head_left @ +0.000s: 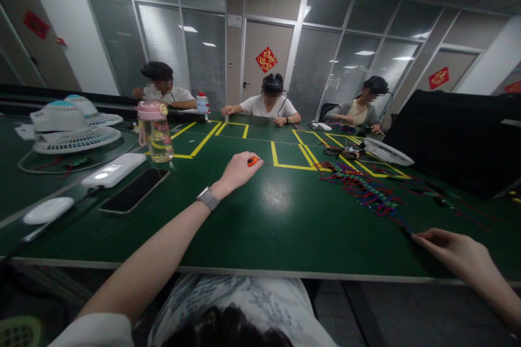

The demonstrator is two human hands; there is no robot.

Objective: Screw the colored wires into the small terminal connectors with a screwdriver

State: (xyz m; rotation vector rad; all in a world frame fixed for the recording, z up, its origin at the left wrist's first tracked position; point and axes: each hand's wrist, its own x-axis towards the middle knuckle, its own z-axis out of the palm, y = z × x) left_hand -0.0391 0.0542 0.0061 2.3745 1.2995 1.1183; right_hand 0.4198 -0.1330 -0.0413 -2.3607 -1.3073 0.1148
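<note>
My left hand (241, 169), with a grey-banded watch at the wrist, is closed around a small orange object (253, 161) over the middle of the green table. Only the orange end shows, so its kind is hidden. At the lower right, my right hand (459, 252) pinches a thin dark wire (405, 226) between thumb and fingertips. That wire leads to a long row of small green circuit boards (364, 187) with red and blue wires, lying across the right of the table.
On the left lie a phone (135, 190), a white power strip (116, 169), a drink bottle (155, 133) and white fans (75, 127). A black panel (456, 138) stands at right, near another fan part (388, 152). Yellow tape (293, 166) marks the table. Three people sit opposite.
</note>
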